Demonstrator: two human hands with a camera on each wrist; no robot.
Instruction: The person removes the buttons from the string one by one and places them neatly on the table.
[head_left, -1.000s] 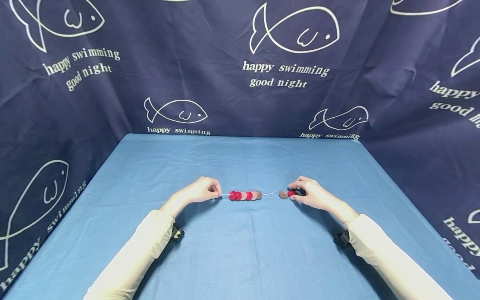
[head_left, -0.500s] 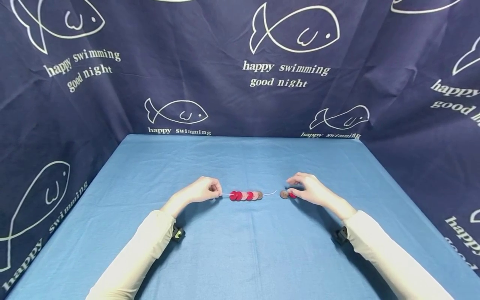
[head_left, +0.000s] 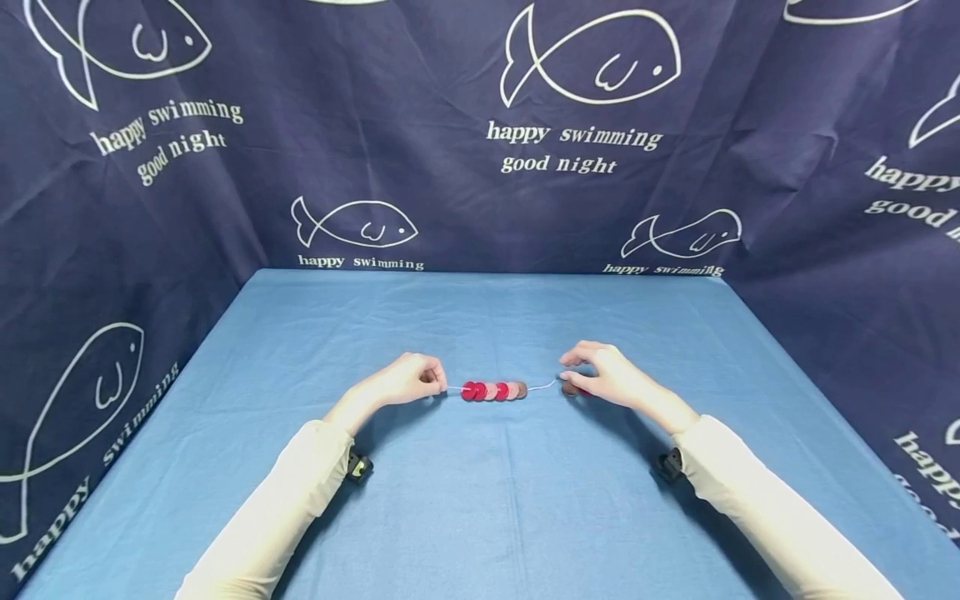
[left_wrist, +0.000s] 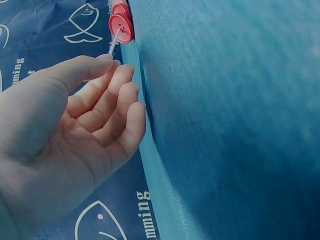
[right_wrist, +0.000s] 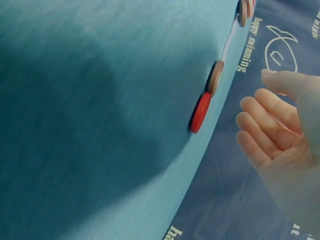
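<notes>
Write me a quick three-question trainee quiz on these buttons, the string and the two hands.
1. Which hand pinches the string?
2. True or false: the right hand holds no button.
3. What colour is the strung button nearest the right hand?
A. Pink
B. Brown
C. Red

Key:
1. The left hand.
2. True.
3. B.

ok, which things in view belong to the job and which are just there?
Likely in the job:
pale string, pinched by left hand
row of buttons on the string
brown button and red button, apart from the row
right hand, near those two

Just there:
blue cloth
fish-print curtain
black wrist devices
</notes>
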